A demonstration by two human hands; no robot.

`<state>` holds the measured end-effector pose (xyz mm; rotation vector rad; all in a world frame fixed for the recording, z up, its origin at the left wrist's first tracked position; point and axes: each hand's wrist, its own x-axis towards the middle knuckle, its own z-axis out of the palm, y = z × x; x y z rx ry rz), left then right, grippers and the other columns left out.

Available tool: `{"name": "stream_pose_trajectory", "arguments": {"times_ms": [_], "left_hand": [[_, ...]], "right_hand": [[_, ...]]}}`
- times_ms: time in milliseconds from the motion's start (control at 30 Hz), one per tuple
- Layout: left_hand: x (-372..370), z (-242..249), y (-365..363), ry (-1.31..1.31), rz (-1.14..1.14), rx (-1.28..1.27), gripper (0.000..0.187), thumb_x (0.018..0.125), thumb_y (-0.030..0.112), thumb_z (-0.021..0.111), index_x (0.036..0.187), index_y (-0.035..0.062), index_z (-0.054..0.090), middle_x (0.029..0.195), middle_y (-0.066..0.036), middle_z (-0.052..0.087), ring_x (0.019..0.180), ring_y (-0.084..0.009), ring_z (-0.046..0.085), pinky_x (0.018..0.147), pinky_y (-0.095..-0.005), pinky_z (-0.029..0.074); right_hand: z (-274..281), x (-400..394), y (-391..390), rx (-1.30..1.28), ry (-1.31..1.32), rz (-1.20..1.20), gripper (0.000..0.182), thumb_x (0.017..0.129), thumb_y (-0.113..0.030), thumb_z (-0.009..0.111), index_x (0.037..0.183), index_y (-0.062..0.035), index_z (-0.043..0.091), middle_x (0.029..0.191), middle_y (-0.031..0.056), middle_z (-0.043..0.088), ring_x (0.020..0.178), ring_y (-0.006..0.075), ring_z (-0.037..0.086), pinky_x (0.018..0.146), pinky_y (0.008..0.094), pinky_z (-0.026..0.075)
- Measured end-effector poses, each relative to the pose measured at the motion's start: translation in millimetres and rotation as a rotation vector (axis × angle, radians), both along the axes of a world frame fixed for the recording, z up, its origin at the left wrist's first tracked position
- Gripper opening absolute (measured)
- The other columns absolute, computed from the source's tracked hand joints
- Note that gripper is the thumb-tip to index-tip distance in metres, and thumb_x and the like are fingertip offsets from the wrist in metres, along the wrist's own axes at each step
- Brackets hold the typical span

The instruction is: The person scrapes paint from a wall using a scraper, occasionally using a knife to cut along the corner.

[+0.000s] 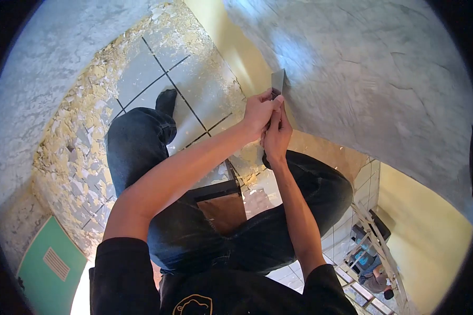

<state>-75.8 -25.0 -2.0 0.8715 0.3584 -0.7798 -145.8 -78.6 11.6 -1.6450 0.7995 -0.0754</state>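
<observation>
A scraper with a flat metal blade (278, 80) is gripped in both of my hands, its blade edge right at the grey wall (352, 79) where grey meets yellow. My left hand (258, 111) closes round it near the blade. Just below, my right hand (277, 137) is wrapped round the lower part, its thumb stretched up toward the blade. Most of the handle is hidden by my fingers. Beside my hands, a yellow painted strip (249, 58) runs along the foot of the wall.
Peeled paint flakes (76, 163) cover much of the tiled floor (147, 68). I sit low on a brown seat (223, 212), knees spread. A green door (50, 268) stands at lower left. At lower right are a wooden ladder (376, 239) and another person (377, 281).
</observation>
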Motion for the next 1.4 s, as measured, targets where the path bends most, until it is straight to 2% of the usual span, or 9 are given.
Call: {"name": "stream_pose_trajectory", "arguments": {"times_ms": [167, 267, 367, 900, 967, 1100, 1167, 1267, 1400], "left_hand": [[-14, 3, -7, -0.032, 0.037, 0.008, 0.01, 0.09, 0.009, 0.056, 0.096, 0.0017, 0.06, 0.074, 0.001, 0.053, 0.066, -0.0075, 0.047, 0.058, -0.025, 0.041], [-10, -6, -9, -0.007, 0.016, -0.019, 0.017, 0.092, 0.01, 0.055, 0.106, 0.0014, 0.06, 0.08, 0.001, 0.055, 0.071, -0.0071, 0.048, 0.062, -0.0231, 0.042], [-6, -10, -5, -0.002, 0.004, -0.022, 0.018, 0.092, 0.008, 0.054, 0.107, 0.0007, 0.06, 0.083, 0.001, 0.055, 0.072, -0.0068, 0.048, 0.064, -0.0226, 0.042], [14, -16, -1, -0.066, -0.013, 0.009, 0.012, 0.093, 0.011, 0.053, 0.095, 0.0012, 0.058, 0.079, 0.0, 0.054, 0.071, -0.0093, 0.05, 0.061, -0.0267, 0.044], [1, -15, -7, -0.087, 0.002, 0.017, 0.012, 0.093, 0.011, 0.053, 0.096, 0.0015, 0.058, 0.079, 0.0, 0.054, 0.071, -0.0094, 0.05, 0.061, -0.0268, 0.044], [-4, -22, -15, -0.125, -0.007, 0.088, 0.011, 0.092, 0.011, 0.054, 0.096, 0.0018, 0.059, 0.078, 0.0, 0.055, 0.069, -0.0097, 0.05, 0.06, -0.0276, 0.044], [2, -22, -13, -0.137, -0.023, 0.115, 0.011, 0.092, 0.011, 0.054, 0.096, 0.0017, 0.06, 0.077, 0.0, 0.054, 0.068, -0.0098, 0.05, 0.06, -0.0279, 0.043], [13, -7, -9, -0.158, -0.092, 0.204, 0.012, 0.091, 0.012, 0.055, 0.091, 0.0017, 0.061, 0.073, 0.0, 0.054, 0.064, -0.0096, 0.048, 0.058, -0.0278, 0.042], [42, -20, -7, 0.028, 0.074, 0.097, 0.023, 0.09, 0.02, 0.056, 0.096, 0.0004, 0.065, 0.073, -0.002, 0.058, 0.064, -0.0075, 0.048, 0.056, -0.028, 0.042]], "right_hand": [[-14, -11, -1, -0.3, -0.166, 0.033, 0.046, 0.099, -0.028, 0.043, 0.132, 0.0033, 0.045, 0.112, 0.0207, 0.063, 0.095, 0.022, 0.063, 0.079, 0.0295, 0.049], [-2, 2, 5, -0.261, -0.104, 0.045, 0.045, 0.099, -0.027, 0.042, 0.133, 0.0032, 0.044, 0.13, 0.0234, 0.05, 0.12, 0.0277, 0.052, 0.096, 0.0318, 0.042], [-21, 0, 8, -0.33, -0.138, 0.021, 0.044, 0.101, -0.028, 0.04, 0.133, 0.002, 0.044, 0.125, 0.0167, 0.057, 0.109, 0.0173, 0.055, 0.09, 0.028, 0.043], [-15, 20, 7, -0.089, 0.032, 0.038, 0.047, 0.1, -0.031, 0.04, 0.136, -0.0002, 0.041, 0.117, 0.0165, 0.061, 0.096, 0.0173, 0.058, 0.083, 0.0267, 0.046], [-30, 8, 4, -0.335, -0.289, 0.054, 0.047, 0.101, -0.035, 0.039, 0.135, -0.0044, 0.045, 0.091, 0.0085, 0.063, 0.061, 0.0064, 0.051, 0.05, 0.0225, 0.041], [12, 8, 7, -0.003, 0.197, -0.022, 0.047, 0.1, -0.031, 0.041, 0.135, 0.0001, 0.043, 0.108, 0.0137, 0.063, 0.087, 0.0141, 0.058, 0.076, 0.0249, 0.047], [-36, 6, -4, -0.223, -0.154, -0.001, 0.044, 0.1, -0.034, 0.04, 0.132, -0.0047, 0.05, 0.082, 0.0065, 0.061, 0.055, 0.0042, 0.047, 0.043, 0.0219, 0.036], [-28, 15, -3, -0.113, -0.061, -0.044, 0.045, 0.099, -0.031, 0.042, 0.135, -0.0037, 0.046, 0.114, 0.0171, 0.062, 0.094, 0.0183, 0.062, 0.079, 0.0276, 0.048], [12, 60, -5, 0.028, 0.303, 0.115, 0.044, 0.099, -0.031, 0.042, 0.134, -0.0048, 0.046, 0.123, 0.019, 0.058, 0.105, 0.0228, 0.06, 0.087, 0.0305, 0.045]]}}
